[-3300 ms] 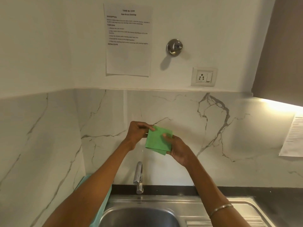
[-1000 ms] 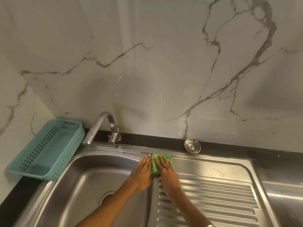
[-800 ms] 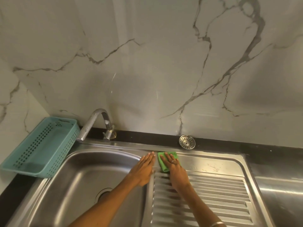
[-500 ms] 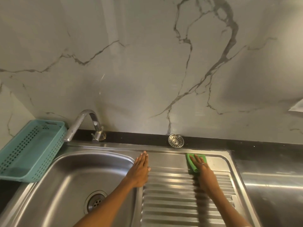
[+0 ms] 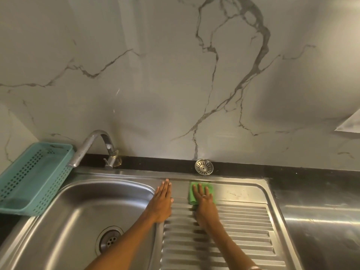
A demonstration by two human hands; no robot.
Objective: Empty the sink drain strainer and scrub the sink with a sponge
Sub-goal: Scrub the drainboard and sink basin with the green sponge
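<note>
Teal perforated basket (image 5: 29, 178) left of tap (image 5: 97, 147); paper sheet (image 5: 350, 124) on marble backsplash (image 5: 175, 75).

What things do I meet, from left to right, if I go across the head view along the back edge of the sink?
Teal basket → tap → left hand → green sponge under the right hand → drain strainer → paper corner.
</note>
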